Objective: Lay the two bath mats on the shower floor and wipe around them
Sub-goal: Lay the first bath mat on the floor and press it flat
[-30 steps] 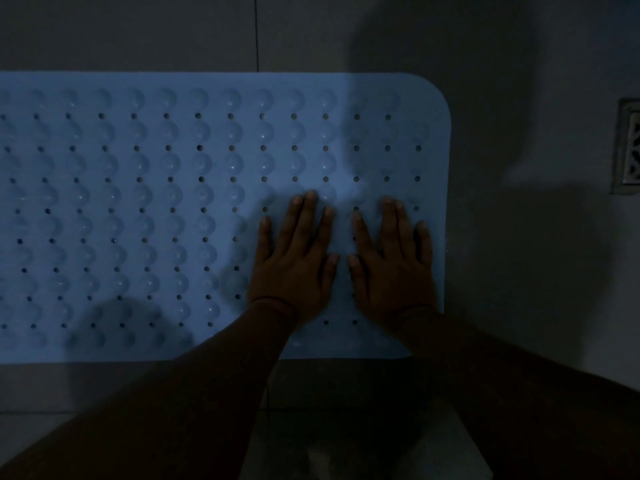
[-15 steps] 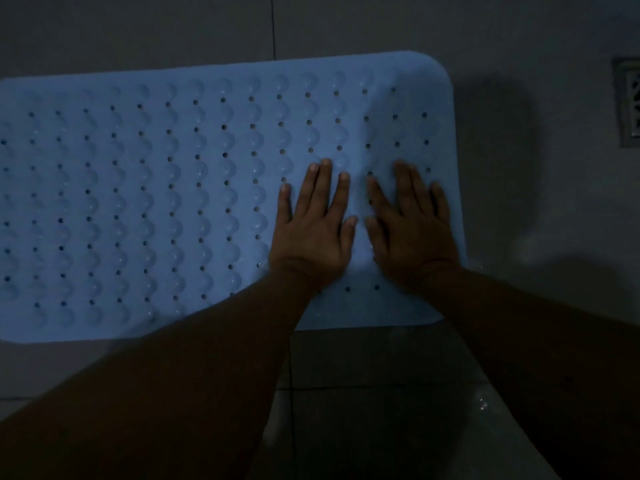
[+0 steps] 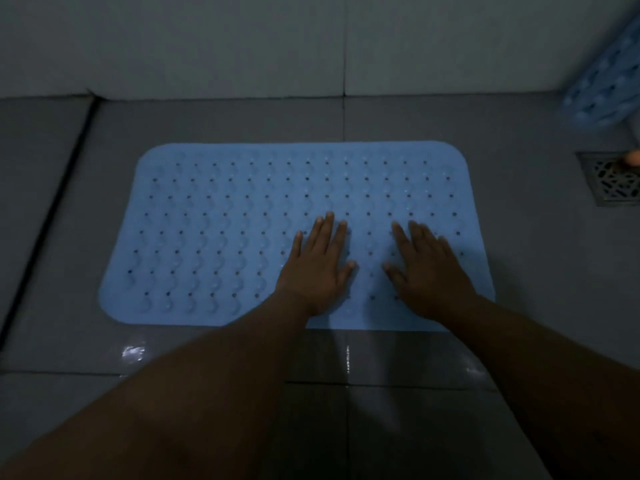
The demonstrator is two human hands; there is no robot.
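Observation:
A light blue bath mat (image 3: 221, 237) with rows of holes and bumps lies flat on the grey tiled shower floor. My left hand (image 3: 317, 268) presses on its right half with fingers straight and spread. My right hand (image 3: 427, 271) lies flat beside it, nearer the mat's right edge, fingers also straight. A second blue mat (image 3: 602, 81) stands against the wall at the far right, blurred and partly cut off by the frame.
A metal floor drain (image 3: 613, 178) sits in the floor to the right of the mat. The tiled wall (image 3: 311, 43) rises just behind the mat. A dark groove (image 3: 48, 216) runs along the floor at the left. Wet tile glistens in front of the mat.
The view has pulled back, so the whole mat, the wall and the second mat now show. My hands have spread a little apart on the mat and stay flat.

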